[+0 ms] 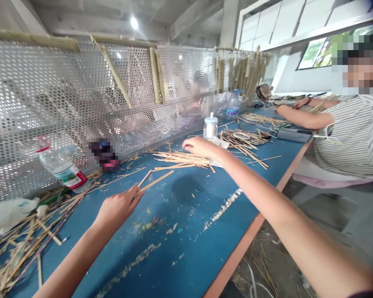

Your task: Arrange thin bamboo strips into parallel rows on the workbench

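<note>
My left hand (118, 207) rests on the blue table (180, 231), its fingertips pinched on the near end of a thin bamboo strip (157, 181) that lies flat and points away to the right. My right hand (199, 147) reaches far forward, palm down with fingers curled, over a loose pile of bamboo strips (180, 159). Whether it grips any strip is hidden by the hand itself.
A perforated metal screen (49, 107) runs along the table's far side with bamboo slats leaning on it. A plastic bottle (64, 167) lies at left over bamboo scraps (21, 240). A small jar (210, 127), a water bottle (233, 104), and a seated person in a striped shirt (351, 136) are at right.
</note>
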The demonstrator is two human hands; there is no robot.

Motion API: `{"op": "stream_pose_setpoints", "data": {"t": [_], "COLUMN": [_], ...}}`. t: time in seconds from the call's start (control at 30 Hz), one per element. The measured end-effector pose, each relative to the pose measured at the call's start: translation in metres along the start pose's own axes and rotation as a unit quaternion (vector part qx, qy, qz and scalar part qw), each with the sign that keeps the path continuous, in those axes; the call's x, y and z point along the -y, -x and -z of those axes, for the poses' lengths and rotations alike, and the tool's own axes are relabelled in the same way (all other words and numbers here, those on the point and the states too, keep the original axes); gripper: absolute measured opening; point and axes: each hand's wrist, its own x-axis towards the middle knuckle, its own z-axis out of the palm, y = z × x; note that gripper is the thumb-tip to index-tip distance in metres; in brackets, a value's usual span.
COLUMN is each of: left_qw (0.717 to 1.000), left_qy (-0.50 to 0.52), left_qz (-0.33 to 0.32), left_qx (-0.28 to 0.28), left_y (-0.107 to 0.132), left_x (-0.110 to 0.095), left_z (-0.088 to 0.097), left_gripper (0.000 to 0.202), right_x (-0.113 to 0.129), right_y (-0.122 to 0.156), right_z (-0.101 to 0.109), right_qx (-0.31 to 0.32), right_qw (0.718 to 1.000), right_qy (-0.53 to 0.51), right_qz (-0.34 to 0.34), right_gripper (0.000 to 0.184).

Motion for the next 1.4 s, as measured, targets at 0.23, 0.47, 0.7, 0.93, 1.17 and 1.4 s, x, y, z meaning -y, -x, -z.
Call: {"op": "stream_pose_setpoints", "data": {"t": [0.23,0.47,0.7,0.93,1.17,1.4], "left_qw": [0.996,0.996,0.996,0.985,0.981,0.975], "left_qy": [-0.014,-0.03,-0.024,0.002,0.041,0.139], "left_qz": [-0.059,-0.038,0.044,0.146,0.158,0.08], "left_qx": [-0.069,-0.07,-0.073,-0.093,-0.109,-0.155], "left_y": [0.006,0.01,-0.006,-0.024,-0.037,-0.015], "left_x": [0.006,0.022,0.024,0.041,0.059,0.051], "left_z": [-0.026,-0.046,-0.049,-0.055,-0.053,-0.031], "left_gripper": [0.035,0.036,0.034,0.032,0.034,0.036], "right_x": [-0.138,-0.207,-0.215,-0.15,0.021,0.092], "right_y": [0.052,0.083,0.075,0.063,0.057,0.05], "right_z": [0.118,0.117,0.097,0.124,0.076,-0.074], "right_qx": [-0.249,-0.214,-0.268,-0.518,-0.427,0.045], "right_qw": [0.917,0.871,0.809,0.775,0.874,0.829], "right_qy": [0.151,0.154,0.218,0.182,-0.232,-0.551], "right_qz": [-0.274,-0.415,-0.475,-0.312,-0.006,-0.079], "right_gripper": [0.03,0.028,0.015,0.026,0.008,0.021]}}
